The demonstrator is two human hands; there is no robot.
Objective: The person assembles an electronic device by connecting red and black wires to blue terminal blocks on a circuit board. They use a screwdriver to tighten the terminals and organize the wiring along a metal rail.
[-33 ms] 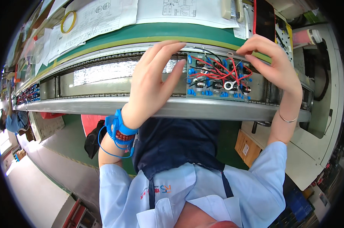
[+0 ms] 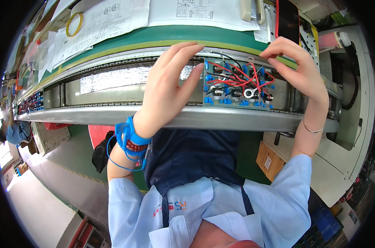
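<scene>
A circuit board panel with blue round components, red and black wires and metal ring terminals lies across the conveyor rails. My left hand is at the board's left edge, its thumb stretched toward the corner and its fingers apart, holding nothing. Over the upper right corner hovers my right hand, thumb and forefinger bent toward each other with a gap between them. Nothing shows in that gap. A ring terminal on a red wire sits close to those fingertips. A blue coiled wrist strap circles my left wrist.
The metal conveyor rail runs left to right in front of me. Beyond it, a green bench surface carries paper drawings, a yellow tape roll and a red-edged phone. More wired boards sit at the far left.
Both hands have shifted very slightly: the right one a little up and to the right, the left a touch to the right. The board stays where it was.
</scene>
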